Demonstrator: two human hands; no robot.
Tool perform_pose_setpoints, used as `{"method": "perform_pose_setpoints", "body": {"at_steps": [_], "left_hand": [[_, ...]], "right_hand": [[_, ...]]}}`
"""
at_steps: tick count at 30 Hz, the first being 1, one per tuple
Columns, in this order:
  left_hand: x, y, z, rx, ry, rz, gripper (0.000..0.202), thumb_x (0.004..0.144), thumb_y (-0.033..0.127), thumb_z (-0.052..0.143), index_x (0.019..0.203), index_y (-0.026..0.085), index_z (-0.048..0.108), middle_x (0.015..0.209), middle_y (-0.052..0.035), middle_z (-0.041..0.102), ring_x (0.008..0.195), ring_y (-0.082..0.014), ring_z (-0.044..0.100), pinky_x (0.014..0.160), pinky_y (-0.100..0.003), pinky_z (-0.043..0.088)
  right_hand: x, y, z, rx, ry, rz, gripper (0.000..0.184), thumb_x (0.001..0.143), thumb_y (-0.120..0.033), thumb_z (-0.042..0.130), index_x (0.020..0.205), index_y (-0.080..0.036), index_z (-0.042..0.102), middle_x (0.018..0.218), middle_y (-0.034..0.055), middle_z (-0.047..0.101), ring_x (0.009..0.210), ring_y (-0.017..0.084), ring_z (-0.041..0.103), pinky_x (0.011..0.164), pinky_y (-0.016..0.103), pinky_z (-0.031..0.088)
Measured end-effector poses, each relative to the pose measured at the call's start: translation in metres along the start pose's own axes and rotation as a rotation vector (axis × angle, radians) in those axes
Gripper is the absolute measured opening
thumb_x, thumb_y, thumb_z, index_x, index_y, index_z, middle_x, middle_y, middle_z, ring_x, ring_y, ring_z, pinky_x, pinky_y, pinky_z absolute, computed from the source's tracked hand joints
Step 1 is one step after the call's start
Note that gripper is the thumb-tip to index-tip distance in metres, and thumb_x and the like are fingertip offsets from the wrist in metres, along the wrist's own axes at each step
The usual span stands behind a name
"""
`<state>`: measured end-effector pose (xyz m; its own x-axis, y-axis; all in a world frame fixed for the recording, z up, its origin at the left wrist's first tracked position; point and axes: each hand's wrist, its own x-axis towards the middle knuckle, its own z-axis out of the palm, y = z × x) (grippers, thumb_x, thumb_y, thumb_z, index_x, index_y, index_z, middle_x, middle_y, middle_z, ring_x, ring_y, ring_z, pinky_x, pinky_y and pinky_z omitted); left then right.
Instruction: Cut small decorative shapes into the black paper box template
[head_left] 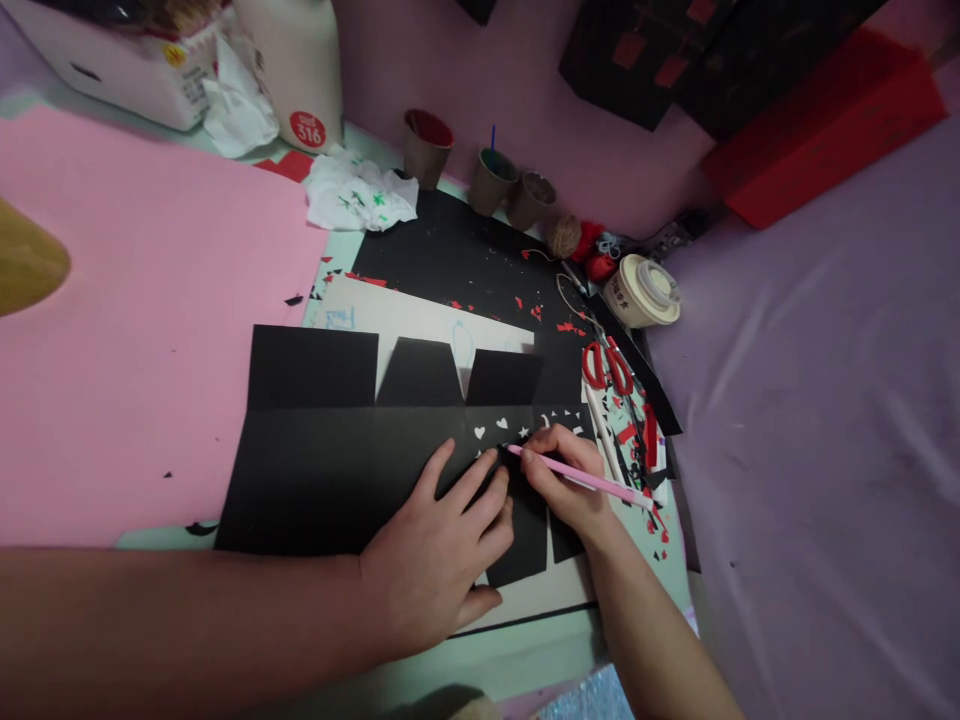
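My left hand [450,545] lies flat with fingers spread on a sheet of black card [322,470], which has flaps along its far edge. My right hand [566,480] grips a pink pen-shaped craft knife [592,480], its tip touching the card just beyond my left fingertips. Small heart, star and triangle shapes show white in the card near the tip. Beneath the card lies a white board [525,600], with faint blue marks at its far side.
Red-handled scissors [606,368] and red and black paper scraps lie at the right. A lidded paper cup [645,290], a twine ball [564,237] and brown cups [491,182] stand behind. Crumpled tissue [360,195] and a large pink sheet [150,330] are to the left.
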<state>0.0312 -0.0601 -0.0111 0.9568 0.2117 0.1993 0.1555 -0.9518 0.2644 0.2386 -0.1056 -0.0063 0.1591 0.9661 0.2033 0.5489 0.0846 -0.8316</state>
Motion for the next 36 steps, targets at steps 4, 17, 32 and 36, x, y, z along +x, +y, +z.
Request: {"method": "perform_pose_setpoints", "body": {"at_steps": [4, 17, 32, 36], "left_hand": [[-0.001, 0.000, 0.000, -0.001, 0.003, 0.002, 0.059, 0.086, 0.062, 0.050, 0.123, 0.016, 0.056, 0.142, -0.0171, 0.048, 0.140, -0.0365, 0.028, 0.111, -0.065, 0.005], [0.001, 0.001, -0.001, -0.014, -0.007, -0.003, 0.060, 0.086, 0.062, 0.050, 0.125, 0.016, 0.055, 0.143, -0.0167, 0.048, 0.140, -0.0355, 0.029, 0.112, -0.063, 0.003], [0.002, -0.001, -0.001, -0.025, -0.004, -0.002, 0.060, 0.086, 0.062, 0.051, 0.124, 0.015, 0.055, 0.143, -0.0183, 0.047, 0.140, -0.0364, 0.028, 0.111, -0.064, 0.005], [0.001, 0.000, -0.002, -0.028, -0.010, -0.004, 0.060, 0.086, 0.062, 0.051, 0.125, 0.016, 0.055, 0.143, -0.0178, 0.047, 0.140, -0.0360, 0.029, 0.111, -0.063, 0.005]], "right_hand": [[-0.001, -0.002, -0.001, -0.057, -0.005, -0.011, 0.015, 0.085, -0.018, 0.062, 0.072, -0.021, 0.054, 0.063, -0.0026, 0.058, 0.055, 0.011, 0.054, 0.054, 0.024, 0.043], [0.000, -0.002, -0.007, -0.144, -0.114, -0.141, 0.011, 0.090, -0.017, 0.058, 0.080, -0.021, 0.058, 0.071, 0.0015, 0.063, 0.064, 0.014, 0.060, 0.058, 0.026, 0.048], [0.000, -0.010, -0.003, -0.257, -0.053, -0.152, 0.020, 0.092, -0.019, 0.054, 0.072, -0.020, 0.055, 0.062, -0.0008, 0.058, 0.052, 0.010, 0.053, 0.050, 0.023, 0.041], [-0.002, -0.011, -0.001, -0.273, -0.026, -0.118, 0.020, 0.091, -0.019, 0.055, 0.071, -0.020, 0.056, 0.061, -0.0008, 0.059, 0.052, 0.010, 0.053, 0.049, 0.023, 0.041]]}}
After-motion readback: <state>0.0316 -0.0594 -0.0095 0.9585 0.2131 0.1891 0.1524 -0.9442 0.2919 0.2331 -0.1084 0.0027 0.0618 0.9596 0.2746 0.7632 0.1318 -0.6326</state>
